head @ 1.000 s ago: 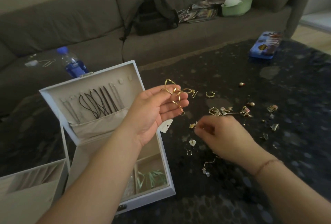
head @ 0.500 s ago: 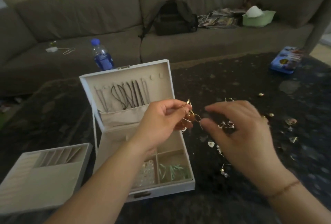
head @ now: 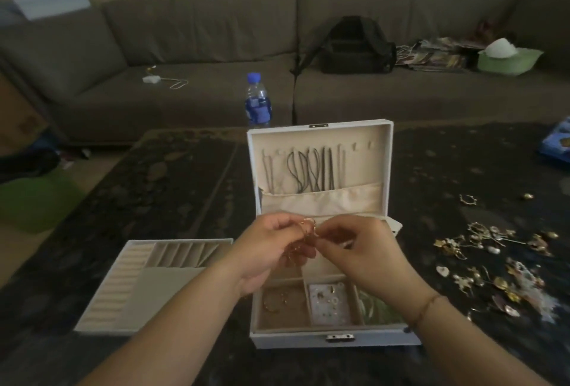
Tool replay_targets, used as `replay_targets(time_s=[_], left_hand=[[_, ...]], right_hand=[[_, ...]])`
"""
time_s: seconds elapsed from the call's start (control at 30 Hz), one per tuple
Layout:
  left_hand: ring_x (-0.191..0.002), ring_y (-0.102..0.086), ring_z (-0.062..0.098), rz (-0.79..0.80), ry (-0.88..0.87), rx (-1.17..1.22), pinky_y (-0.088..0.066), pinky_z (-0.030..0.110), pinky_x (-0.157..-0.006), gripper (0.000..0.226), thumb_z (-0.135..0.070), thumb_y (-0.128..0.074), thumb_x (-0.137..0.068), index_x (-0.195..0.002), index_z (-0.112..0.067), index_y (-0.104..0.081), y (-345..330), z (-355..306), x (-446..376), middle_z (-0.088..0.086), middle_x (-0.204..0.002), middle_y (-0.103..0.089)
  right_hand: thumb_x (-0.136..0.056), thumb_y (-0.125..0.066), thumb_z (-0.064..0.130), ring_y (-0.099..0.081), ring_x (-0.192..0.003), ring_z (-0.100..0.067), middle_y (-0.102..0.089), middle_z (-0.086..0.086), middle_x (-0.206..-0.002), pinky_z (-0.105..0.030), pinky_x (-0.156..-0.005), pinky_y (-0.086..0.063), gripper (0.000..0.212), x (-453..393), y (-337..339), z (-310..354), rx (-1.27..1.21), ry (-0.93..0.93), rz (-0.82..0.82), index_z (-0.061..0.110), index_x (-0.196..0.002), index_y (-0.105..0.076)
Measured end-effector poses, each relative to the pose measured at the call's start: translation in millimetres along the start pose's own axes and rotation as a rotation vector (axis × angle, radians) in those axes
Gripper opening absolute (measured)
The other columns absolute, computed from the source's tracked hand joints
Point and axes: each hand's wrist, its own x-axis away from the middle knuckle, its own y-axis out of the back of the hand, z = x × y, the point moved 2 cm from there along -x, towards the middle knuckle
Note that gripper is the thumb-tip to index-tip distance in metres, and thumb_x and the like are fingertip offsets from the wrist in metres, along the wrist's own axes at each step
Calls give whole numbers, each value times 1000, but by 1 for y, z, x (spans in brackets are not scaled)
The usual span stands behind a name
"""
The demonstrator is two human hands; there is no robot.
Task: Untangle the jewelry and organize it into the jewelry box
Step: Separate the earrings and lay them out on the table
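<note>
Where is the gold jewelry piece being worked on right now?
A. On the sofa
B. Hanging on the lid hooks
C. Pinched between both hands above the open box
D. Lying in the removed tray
C: the left hand and right hand both pinch the gold jewelry piece above the open jewelry box.

No text, label or number is clear enough to read.

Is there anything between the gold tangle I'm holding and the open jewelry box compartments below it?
Nothing visible. Both hands, left hand and right hand, pinch the tangled gold jewelry directly above the open white jewelry box; its lid stands upright behind, and only your own fingers sit beneath the piece.
</note>
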Motion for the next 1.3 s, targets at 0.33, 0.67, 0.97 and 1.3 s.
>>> replay_targets(time_s=[0.33, 0.67, 0.97, 1.3], left_hand=[[-86, -74, 13, -140, -220, -412, -61, 39, -84, 20, -9, -59, -98, -102, -24, -73, 43, 9, -2, -3, -91, -77], [-82, -70, 0, -302, -429, -511, -59, 29, -81, 23, -23, -78, -85, -103, -31, -68, 57, 11, 5, -13, -87, -74], [-84, -73, 8, -302, -453, -383, -60, 42, -83, 20, -21, -77, -86, -104, -24, -68, 66, 22, 1, -9, -86, -75], [-80, -74, 10, -366, -488, -291, -61, 38, -78, 18, -21, -78, -84, -99, -21, -68, 61, 21, -2, -1, -88, -74]], right_hand=[[-83, -77, 17, -71, -73, -5, -75, 7, -76, -29, -76, -59, 6, -27, -56, 1, -156, -152, 5, 20, -88, -75], [-83, -72, -2, -66, -51, -20, -71, -17, -66, -27, -50, -57, 17, -29, -46, 14, -363, -557, 228, 1, -98, -65], [-91, -62, -2, -60, -40, -15, -69, -12, -63, -21, -37, -45, 14, -33, -83, 11, -227, -676, 410, 3, -104, -65], [-88, -70, 10, -57, -38, -13, -76, 3, -82, -20, -38, -44, 18, -34, -67, 15, -28, -440, 401, 18, -104, -73]])
